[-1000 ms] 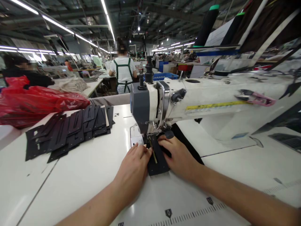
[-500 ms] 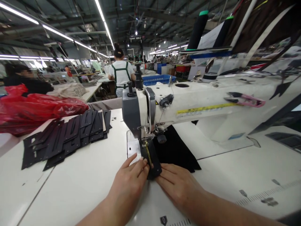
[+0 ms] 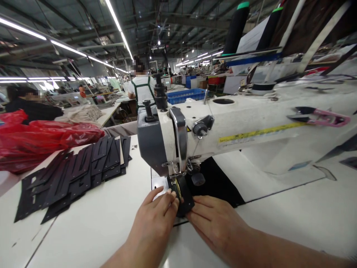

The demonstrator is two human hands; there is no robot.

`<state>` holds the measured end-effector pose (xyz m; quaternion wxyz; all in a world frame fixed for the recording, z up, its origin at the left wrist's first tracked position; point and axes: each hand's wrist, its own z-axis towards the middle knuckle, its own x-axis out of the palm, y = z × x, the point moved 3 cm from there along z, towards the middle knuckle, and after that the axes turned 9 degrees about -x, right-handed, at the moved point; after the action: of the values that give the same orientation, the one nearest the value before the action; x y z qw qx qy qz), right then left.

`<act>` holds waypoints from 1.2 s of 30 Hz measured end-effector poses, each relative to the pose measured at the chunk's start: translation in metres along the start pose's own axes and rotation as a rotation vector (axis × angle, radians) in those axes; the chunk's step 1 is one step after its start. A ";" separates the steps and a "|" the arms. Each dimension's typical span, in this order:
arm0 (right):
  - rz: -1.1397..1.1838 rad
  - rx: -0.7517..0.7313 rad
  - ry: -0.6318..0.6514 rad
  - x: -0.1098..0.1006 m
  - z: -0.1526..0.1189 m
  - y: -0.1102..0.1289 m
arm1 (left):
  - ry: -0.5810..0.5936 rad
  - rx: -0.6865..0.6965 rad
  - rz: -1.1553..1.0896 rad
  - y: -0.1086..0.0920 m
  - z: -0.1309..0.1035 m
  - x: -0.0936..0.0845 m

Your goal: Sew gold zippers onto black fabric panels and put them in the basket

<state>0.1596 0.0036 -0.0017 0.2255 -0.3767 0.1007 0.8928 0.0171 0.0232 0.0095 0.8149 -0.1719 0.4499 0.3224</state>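
A narrow black panel with a gold-toothed zipper [image 3: 179, 189] lies under the needle area of a white and grey sewing machine [image 3: 153, 143]. My left hand [image 3: 156, 219] is palm down, its fingertips pressed on the panel's left side beside the zipper and its outer finger stretched toward the metal plate. Against the panel's near right edge, my right hand [image 3: 214, 219] keeps its fingers together, gripping that edge; its thumb is hidden. A larger black fabric piece [image 3: 217, 182] spreads flat under the machine arm, beyond my right fingers.
Overlapping black slotted pieces [image 3: 75, 175] lie on the left of the white table [image 3: 92, 230]. Behind them sits a red plastic bag [image 3: 50, 137]. Pink-handled thread snips [image 3: 320, 114] rest on the machine arm. A blue crate [image 3: 186, 95] and a person in a white shirt [image 3: 143, 89] are farther back.
The view has come closer to the machine, which looks larger. The zippered panel reaches slightly farther under the machine head, with both hands still on it.
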 end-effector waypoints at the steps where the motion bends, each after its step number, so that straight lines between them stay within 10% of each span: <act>1: 0.006 0.000 0.013 0.001 0.001 -0.002 | 0.010 0.004 0.000 0.002 0.000 0.001; 11: 0.024 0.029 0.150 0.017 0.005 -0.018 | 0.002 -0.033 -0.013 0.014 0.012 0.006; 25: -0.176 -0.009 -0.057 0.012 0.000 -0.007 | -0.043 0.052 0.031 0.015 -0.001 0.004; 36: -0.086 0.031 0.019 0.008 0.009 -0.017 | -0.046 -0.069 0.017 0.024 0.002 0.024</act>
<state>0.1568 0.0240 -0.0011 0.2684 -0.3857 0.1006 0.8770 0.0114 0.0513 -0.0091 0.8158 -0.1887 0.4211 0.3488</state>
